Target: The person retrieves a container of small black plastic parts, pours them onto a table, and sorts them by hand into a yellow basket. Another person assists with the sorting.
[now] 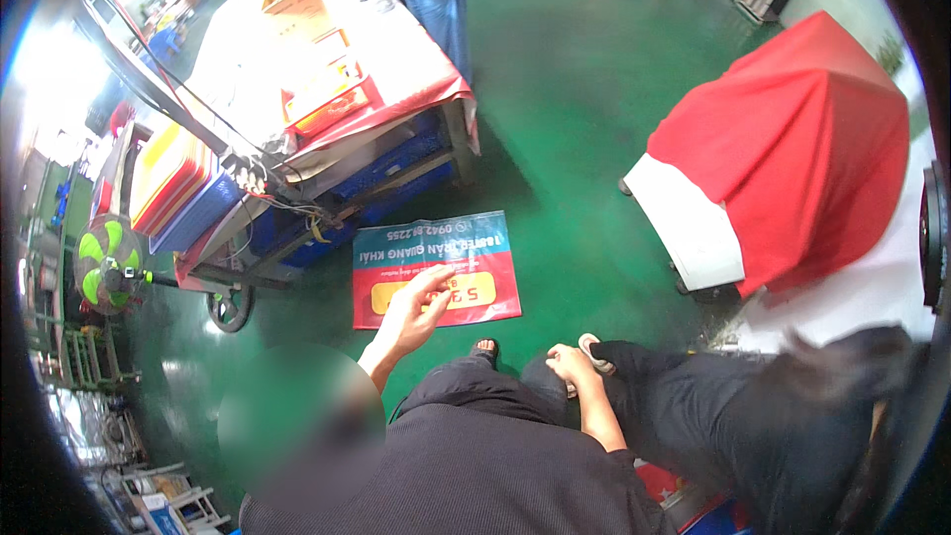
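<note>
A banner [411, 256] lies on the floor [575, 109], the left hand [409, 317] over its near part and the right hand [572, 365] nearer, to its right. Far left stands a table [426, 94] with boxes [322, 111] on top; a fan [111, 266] stands left of it, a cloth-draped unit [792, 139] at right.

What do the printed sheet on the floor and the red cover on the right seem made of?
Printed sheet: probably vinyl or coated plastic, smooth, since it lies flat with straight edges and bright print.
Red cover: likely cloth, matte, as it hangs in folds without gloss; the fibre can't be told.
</note>
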`<state>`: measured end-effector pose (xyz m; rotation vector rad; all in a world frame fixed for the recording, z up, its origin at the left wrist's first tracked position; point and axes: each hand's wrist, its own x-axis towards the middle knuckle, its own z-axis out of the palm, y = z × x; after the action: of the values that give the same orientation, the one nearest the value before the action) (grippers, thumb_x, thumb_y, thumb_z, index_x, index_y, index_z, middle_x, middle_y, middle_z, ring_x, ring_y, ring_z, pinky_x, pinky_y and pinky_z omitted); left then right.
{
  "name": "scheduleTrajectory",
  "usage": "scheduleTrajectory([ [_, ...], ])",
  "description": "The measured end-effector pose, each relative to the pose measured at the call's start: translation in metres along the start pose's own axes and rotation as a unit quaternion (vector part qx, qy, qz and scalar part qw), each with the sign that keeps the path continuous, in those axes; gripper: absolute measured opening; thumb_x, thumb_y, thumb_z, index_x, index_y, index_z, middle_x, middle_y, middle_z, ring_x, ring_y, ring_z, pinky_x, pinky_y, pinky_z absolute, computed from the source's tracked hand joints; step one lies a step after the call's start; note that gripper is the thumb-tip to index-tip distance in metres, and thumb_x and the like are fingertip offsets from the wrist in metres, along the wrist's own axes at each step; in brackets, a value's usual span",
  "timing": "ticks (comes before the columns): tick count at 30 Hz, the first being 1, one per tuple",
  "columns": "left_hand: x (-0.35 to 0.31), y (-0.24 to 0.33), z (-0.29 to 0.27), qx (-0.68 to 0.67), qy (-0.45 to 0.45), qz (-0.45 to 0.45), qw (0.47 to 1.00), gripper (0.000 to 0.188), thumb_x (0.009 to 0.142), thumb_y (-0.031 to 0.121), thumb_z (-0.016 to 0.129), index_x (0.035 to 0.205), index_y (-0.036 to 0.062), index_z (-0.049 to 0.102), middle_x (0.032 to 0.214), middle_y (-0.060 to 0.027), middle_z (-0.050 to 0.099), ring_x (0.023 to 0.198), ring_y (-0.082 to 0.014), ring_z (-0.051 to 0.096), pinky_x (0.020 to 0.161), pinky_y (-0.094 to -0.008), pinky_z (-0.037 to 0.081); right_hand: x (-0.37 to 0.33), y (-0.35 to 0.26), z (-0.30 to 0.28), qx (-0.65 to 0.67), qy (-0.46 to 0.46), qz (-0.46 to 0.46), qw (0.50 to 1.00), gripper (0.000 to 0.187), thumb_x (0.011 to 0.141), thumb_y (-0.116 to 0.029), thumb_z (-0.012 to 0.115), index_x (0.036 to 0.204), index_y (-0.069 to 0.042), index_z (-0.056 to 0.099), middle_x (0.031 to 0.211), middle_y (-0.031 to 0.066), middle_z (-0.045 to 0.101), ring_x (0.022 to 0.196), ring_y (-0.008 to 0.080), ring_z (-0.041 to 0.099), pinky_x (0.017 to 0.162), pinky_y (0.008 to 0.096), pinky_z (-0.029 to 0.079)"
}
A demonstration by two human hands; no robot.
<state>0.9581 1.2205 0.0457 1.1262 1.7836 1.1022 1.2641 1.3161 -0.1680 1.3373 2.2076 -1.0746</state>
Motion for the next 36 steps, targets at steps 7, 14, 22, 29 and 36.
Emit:
scheduleTrajectory([
  [7,0.135,0.003,0.014,-0.016,-0.093,-0.016,0.995,0.045,0.086,0.009,0.048,0.129,0.0083,0.039,0.112,-0.0127,0.055,0.099,-0.0197,0.056,0.084,-0.0319,0.045,0.111,-0.003,-0.09,0.582,-0.207,0.146,0.773,0.031,0.088,-0.024,0.052,0.112,-0.006,0.049,0.085,0.0108,0.063,0.061,0.0137,0.061,0.042,0.0204,0.041],
  [14,0.329,-0.102,0.086,-0.11,-0.14,-0.147,0.973,0.035,0.09,0.021,0.048,0.123,0.0074,0.047,0.114,-0.0049,0.056,0.105,-0.0129,0.051,0.085,-0.029,0.044,0.293,0.05,-0.166,0.621,-0.052,0.142,0.769,0.026,0.089,-0.012,0.046,0.114,-0.004,0.047,0.091,0.0116,0.06,0.07,0.0218,0.064,0.047,0.024,0.047],
  [22,0.369,-0.183,0.131,-0.081,-0.08,-0.617,0.778,0.062,0.09,0.043,0.038,0.136,0.0044,0.025,0.132,-0.0151,0.04,0.118,-0.0225,0.041,0.09,-0.0329,0.041,0.418,0.034,-0.346,-0.05,-0.274,0.05,0.959,0.045,0.079,-0.046,0.056,0.123,-0.035,0.048,0.146,0.0029,0.013,0.135,0.0304,0.003,0.098,0.0675,0.012],
  [29,0.427,-0.151,0.165,-0.217,-0.092,-0.62,0.748,0.055,0.087,0.043,0.042,0.126,0.0052,0.038,0.121,-0.0133,0.049,0.11,-0.022,0.047,0.086,-0.0319,0.042,0.56,0.014,-0.45,-0.05,-0.399,-0.069,0.913,0.044,0.091,-0.041,0.036,0.13,-0.021,0.043,0.141,0.0115,0.028,0.134,0.0223,0.015,0.11,0.0368,0.008],
  [36,0.55,-0.215,0.107,-0.217,-0.126,-0.652,0.715,0.05,0.084,0.044,0.047,0.116,0.006,0.051,0.11,-0.0115,0.058,0.103,-0.0215,0.054,0.082,-0.0309,0.043,0.718,-0.085,-0.51,-0.098,-0.174,-0.055,0.978,0.033,0.083,-0.031,0.055,0.109,-0.012,0.059,0.12,0.0102,0.052,0.113,0.0262,0.047,0.095,0.0349,0.037],
])
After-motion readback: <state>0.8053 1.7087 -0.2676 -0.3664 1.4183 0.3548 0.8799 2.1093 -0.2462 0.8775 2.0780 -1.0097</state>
